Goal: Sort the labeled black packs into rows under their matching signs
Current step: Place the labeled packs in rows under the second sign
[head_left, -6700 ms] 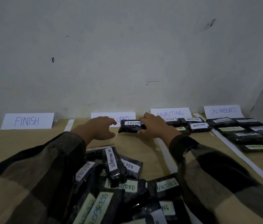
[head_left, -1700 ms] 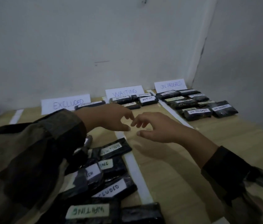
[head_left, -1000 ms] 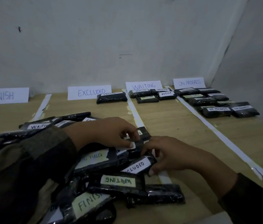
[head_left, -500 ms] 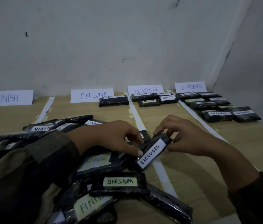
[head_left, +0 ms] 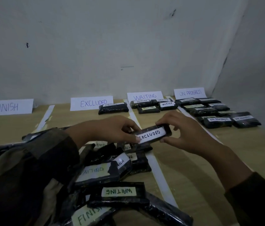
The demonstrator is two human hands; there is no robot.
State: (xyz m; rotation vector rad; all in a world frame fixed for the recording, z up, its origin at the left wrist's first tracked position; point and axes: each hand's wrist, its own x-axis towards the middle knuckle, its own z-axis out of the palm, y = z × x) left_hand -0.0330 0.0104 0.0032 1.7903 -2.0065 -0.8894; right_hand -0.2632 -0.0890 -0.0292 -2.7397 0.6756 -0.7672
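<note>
both hands hold one black pack (head_left: pixel 152 133) with a white label that says excluded. the left hand (head_left: pixel 112 129) pinches its left end between thumb and fingers. the right hand (head_left: pixel 183 132) pinches its right end, fingers on top and thumb below. the pack is up in the air with its label facing up. it is in front of the excluded sign (head_left: pixel 91 103) and a bit to the right of it, over the white tape strip (head_left: pixel 159 173).

this pack should go under the excluded sign. one excluded pack (head_left: pixel 113 108) already lies just in front of the sign's right end. i think the best spot is right beside that one, on its left, in front of the sign's middle, so a row starts to grow. keep the label up so the words read the same way as the sign. lay it flat and straight, close to the first pack but not on top of it. do not set it past the tape strip to the right of the sign, because that is the waiting side. the wrap looks shiny and may be slippy, so hold both ends until it is down. the pile of mixed packs (head_left: pixel 109 173) lies well in front of the sign, so try not to bump it.
</note>
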